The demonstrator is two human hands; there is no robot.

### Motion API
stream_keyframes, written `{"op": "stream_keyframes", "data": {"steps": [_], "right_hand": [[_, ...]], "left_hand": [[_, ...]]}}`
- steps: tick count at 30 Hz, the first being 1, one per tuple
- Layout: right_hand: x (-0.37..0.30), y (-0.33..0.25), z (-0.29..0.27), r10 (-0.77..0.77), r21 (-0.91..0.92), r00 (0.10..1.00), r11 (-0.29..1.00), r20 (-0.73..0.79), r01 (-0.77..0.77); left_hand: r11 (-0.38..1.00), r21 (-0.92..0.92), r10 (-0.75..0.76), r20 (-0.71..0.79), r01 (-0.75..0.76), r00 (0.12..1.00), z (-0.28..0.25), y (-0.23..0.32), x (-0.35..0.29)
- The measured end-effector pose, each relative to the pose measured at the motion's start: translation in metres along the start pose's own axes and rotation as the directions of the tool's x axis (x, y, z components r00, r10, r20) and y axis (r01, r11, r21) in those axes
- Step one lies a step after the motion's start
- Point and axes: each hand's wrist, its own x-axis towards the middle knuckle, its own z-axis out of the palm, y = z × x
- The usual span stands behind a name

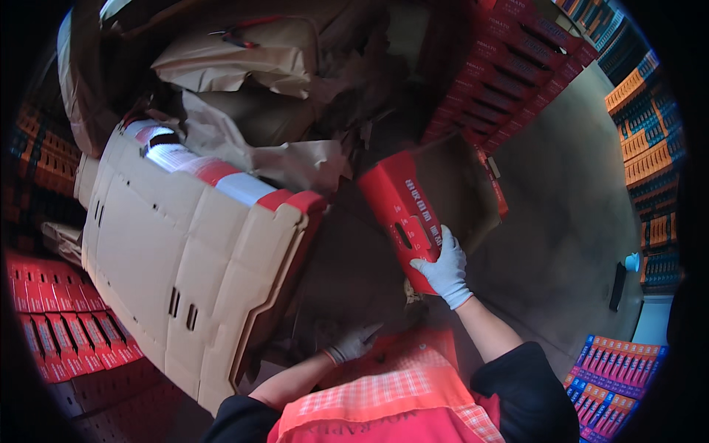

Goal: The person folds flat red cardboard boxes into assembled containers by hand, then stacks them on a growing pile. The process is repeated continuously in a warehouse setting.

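Note:
In my right hand [443,269], covered by a white knit glove, is the near end of a red cardboard box [391,199]. The thumb lies on its red printed side, below a handle slot, and the other fingers wrap over the edge. This box is folded up, tilted, and shows a dark brown inside. My left hand [353,345], also gloved, is low in front of the checked apron [369,395], apart from the box. Its fingers are dim and smeared. Left of both hands leans a thick stack of flat cardboard blanks [170,244], brown outside with red and white printed edges.
Crumpled brown paper [288,159] and a paper-covered bundle [229,55] with red-handled pliers [240,33] lie beyond the stack. Red boxes [502,74] are piled at the far right. More red boxes [66,317] stand left; purple and orange ones [613,384] stand right.

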Motion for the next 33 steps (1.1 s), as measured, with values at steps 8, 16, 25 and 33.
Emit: {"op": "stream_keyframes", "data": {"steps": [8,16,25,33], "right_hand": [[0.092,0.198,0.150,0.050,-0.219,0.989,0.975,0.136,-0.020],[0.116,0.283,0.235,0.059,-0.268,0.992,0.963,0.113,-0.027],[0.118,0.307,0.251,0.032,-0.242,0.989,0.970,0.141,0.004],[0.129,0.290,0.254,0.167,-0.327,0.963,0.941,0.213,-0.090]], "left_hand": [[0.920,0.368,-0.262,0.323,0.134,0.910,0.134,-0.218,0.221],[0.599,0.731,-0.070,0.455,-0.328,0.888,0.164,-0.314,0.328],[0.770,0.548,-0.065,0.578,-0.328,0.813,0.167,-0.344,0.368],[0.800,0.539,-0.056,0.507,-0.266,0.860,0.140,-0.355,0.387]]}}
